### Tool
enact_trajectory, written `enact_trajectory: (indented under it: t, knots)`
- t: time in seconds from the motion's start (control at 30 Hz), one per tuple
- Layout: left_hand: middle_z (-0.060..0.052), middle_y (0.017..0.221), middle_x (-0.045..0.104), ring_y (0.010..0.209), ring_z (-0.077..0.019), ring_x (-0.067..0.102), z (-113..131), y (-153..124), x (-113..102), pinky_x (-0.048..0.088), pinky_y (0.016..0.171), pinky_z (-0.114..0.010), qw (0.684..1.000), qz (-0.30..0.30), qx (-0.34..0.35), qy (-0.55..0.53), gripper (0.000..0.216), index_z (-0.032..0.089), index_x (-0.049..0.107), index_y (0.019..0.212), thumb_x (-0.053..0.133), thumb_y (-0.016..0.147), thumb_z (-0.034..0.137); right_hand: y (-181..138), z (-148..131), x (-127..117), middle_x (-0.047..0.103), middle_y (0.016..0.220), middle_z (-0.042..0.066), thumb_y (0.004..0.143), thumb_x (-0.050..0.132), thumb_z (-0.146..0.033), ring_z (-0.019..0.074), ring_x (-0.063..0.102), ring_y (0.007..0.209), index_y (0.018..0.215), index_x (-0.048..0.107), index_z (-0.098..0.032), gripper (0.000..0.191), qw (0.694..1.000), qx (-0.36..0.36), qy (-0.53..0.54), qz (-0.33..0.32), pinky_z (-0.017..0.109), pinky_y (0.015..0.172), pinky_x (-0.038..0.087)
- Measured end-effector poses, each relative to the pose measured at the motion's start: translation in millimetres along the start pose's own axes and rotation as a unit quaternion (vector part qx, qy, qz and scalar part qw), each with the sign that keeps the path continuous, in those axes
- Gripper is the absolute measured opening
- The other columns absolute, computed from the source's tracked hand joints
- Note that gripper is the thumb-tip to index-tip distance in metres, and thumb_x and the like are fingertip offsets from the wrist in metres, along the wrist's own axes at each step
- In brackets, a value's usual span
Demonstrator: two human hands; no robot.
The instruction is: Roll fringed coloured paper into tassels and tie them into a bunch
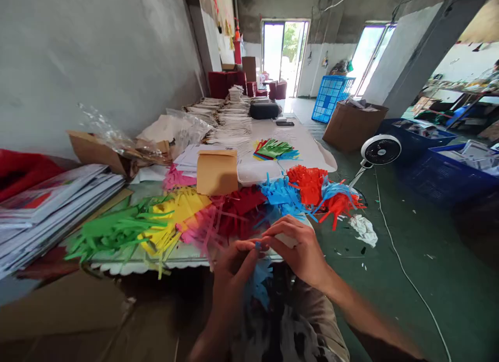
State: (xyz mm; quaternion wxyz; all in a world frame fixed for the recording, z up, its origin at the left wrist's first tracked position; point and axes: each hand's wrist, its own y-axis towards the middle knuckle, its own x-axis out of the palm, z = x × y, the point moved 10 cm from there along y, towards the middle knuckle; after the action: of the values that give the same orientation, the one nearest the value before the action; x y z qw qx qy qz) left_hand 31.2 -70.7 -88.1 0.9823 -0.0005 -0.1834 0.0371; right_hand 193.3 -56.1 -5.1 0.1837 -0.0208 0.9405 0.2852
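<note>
My left hand (236, 260) pinches the top of a blue paper tassel (260, 279), whose cut strips hang down over my lap. The fingertips of my right hand (298, 245) are closed at the same twisted blue end, touching my left fingers. In front of the hands, on the table, lie fringed paper pieces: a green bunch (117, 224), a yellow bunch (183, 209), pink strips (200, 227) and a dark red bunch (241, 203). To the right are a blue bunch (283, 193) and a red bunch (307, 183).
A brown envelope (217, 175) rests behind the fringes, with a multicoloured fringed pile (276, 150) further back. Stacked papers (234, 123) and a phone (285, 123) lie beyond. A fan (381, 150) and blue crates (463, 170) stand to the right; a cable (397, 253) crosses the floor.
</note>
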Motion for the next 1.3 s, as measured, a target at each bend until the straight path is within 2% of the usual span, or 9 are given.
enact_trajectory:
  t: [0.13,0.23,0.53,0.83,1.13,1.3]
  knots:
    - [-0.001,0.079,0.075,0.075,-0.0141,0.069,17,-25,11,0.055,0.071,-0.022,0.993,-0.006,0.059,0.106,0.023,0.018,0.076,0.088,0.082,0.088,0.04,-32,7,-16,0.07,0.079,-0.001,0.096,0.075,-0.037,0.0158,0.063,0.075,0.079,0.073,-0.024,0.021,0.987,0.086,0.09,0.105,0.031,0.069,0.048]
    - [0.0,0.075,0.072,0.07,-0.0124,0.065,23,-45,16,0.05,0.065,-0.021,0.98,-0.014,0.096,0.173,0.019,0.019,0.076,0.087,0.078,0.092,0.037,-53,5,-12,0.064,0.077,-0.002,0.094,0.077,-0.036,0.0143,0.059,0.075,0.076,0.07,-0.024,0.023,0.973,0.105,0.15,0.14,0.029,0.069,0.046]
    - [0.0,0.081,0.071,0.074,-0.0129,0.066,34,-79,18,0.05,0.07,-0.024,0.963,-0.027,0.157,0.219,0.016,0.02,0.076,0.09,0.073,0.096,0.034,-84,-13,-10,0.061,0.074,-0.002,0.093,0.077,-0.037,0.0138,0.056,0.072,0.073,0.067,-0.023,0.027,0.967,0.096,0.159,0.175,0.028,0.066,0.043]
    - [0.0,0.077,0.07,0.069,-0.0126,0.066,30,-97,18,0.049,0.064,-0.023,0.969,-0.031,0.139,0.201,0.019,0.019,0.075,0.088,0.074,0.096,0.037,-101,-22,-5,0.059,0.073,-0.002,0.092,0.078,-0.039,0.0141,0.054,0.071,0.071,0.062,-0.022,0.031,0.958,0.089,0.172,0.211,0.028,0.065,0.043]
    - [0.0,0.08,0.069,0.07,-0.0129,0.063,32,-98,17,0.05,0.067,-0.024,0.969,-0.036,0.148,0.196,0.018,0.02,0.074,0.089,0.07,0.097,0.035,-103,-1,13,0.062,0.074,-0.002,0.098,0.069,-0.048,0.0134,0.053,0.067,0.08,0.066,-0.023,0.031,0.956,0.14,0.193,0.169,0.025,0.063,0.043]
    - [-0.001,0.087,0.073,0.077,-0.0134,0.065,31,-94,17,0.05,0.071,-0.023,0.966,-0.033,0.165,0.197,0.014,0.021,0.078,0.098,0.069,0.098,0.033,-105,3,13,0.063,0.076,-0.002,0.096,0.072,-0.044,0.013,0.054,0.069,0.081,0.066,-0.023,0.027,0.949,0.143,0.221,0.176,0.025,0.063,0.043]
